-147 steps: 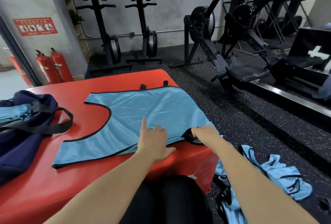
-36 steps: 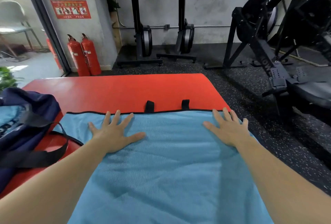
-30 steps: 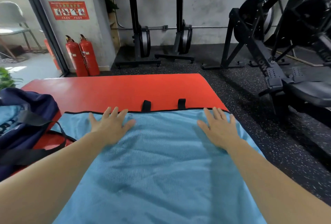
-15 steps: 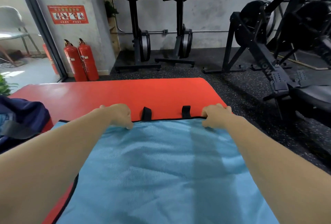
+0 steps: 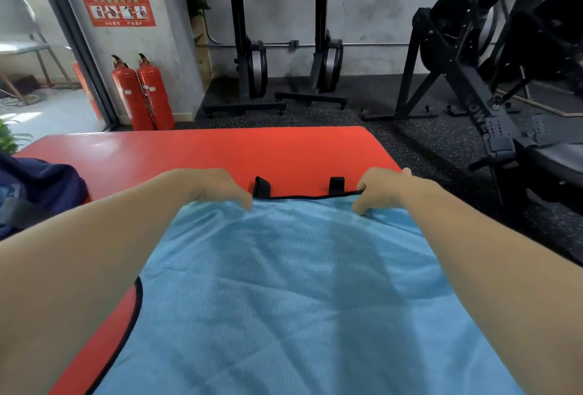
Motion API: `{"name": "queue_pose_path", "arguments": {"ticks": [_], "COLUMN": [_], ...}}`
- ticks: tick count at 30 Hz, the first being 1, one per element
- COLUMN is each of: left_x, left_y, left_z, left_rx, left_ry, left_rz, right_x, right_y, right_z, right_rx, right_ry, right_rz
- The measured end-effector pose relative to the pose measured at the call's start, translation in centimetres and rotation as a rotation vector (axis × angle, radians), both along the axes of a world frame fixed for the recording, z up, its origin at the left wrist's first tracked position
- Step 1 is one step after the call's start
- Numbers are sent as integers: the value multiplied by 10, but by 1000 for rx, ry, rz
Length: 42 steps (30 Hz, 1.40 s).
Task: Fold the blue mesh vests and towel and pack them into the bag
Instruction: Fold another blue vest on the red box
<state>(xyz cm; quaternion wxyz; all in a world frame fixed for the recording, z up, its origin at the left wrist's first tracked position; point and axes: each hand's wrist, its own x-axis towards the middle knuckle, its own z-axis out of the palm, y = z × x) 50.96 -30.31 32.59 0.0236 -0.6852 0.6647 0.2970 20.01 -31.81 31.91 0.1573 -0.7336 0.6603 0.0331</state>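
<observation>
Both pinch the far hem: your left hand and right hand grip the blue mesh vest, spread behind your fingers on the red mat. Uneven pulling could skew the fold.

count, head view:
- blue mesh vest: 1 in view
- black tabs on its far hem: 2
- hands: 2, left hand and right hand
- navy bag: 1, cut off at the left edge
- red platform: 1
- fire extinguishers: 2
- wall sign: 1
- upright machines at the back wall: 2
- rower: 1 clear at right; dark frames behind it too blurred to count
- chair: 1, past the doorway
- plant: 1, only leaves showing
</observation>
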Motion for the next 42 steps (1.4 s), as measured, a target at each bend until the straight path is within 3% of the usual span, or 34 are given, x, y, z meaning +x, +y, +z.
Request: {"name": "queue_pose_path", "arguments": {"ticks": [3,9,13,18,23,27,34,42], "left_x": [3,12,12,27,47,67,67,64], "left_y": [-3,-3,-5,-13,-6,2,26,127], "left_z": [3,-10,-12,-11,-27,-35,-11,45], "left_rx": [12,-121,-124,-131,-373,-458,-654,-970], "left_ry": [59,84,112,27,-420,-477,-385,-340], "left_rz": [-4,-48,-94,-86,-74,-93,-87,-229], "right_x": [-1,-16,-27,-37,-45,-45,-49,-80], "right_y": [-1,-8,-11,-13,-6,-6,0,98], "right_z": [6,-1,-8,-16,-32,-36,-16,50], "right_rx": [99,11,-54,-322,-391,-374,-309,-470], "right_ry": [-166,-338,-98,176,330,329,339,93], "right_rz": [-95,-187,-152,-174,-201,-107,-123,-63]}}
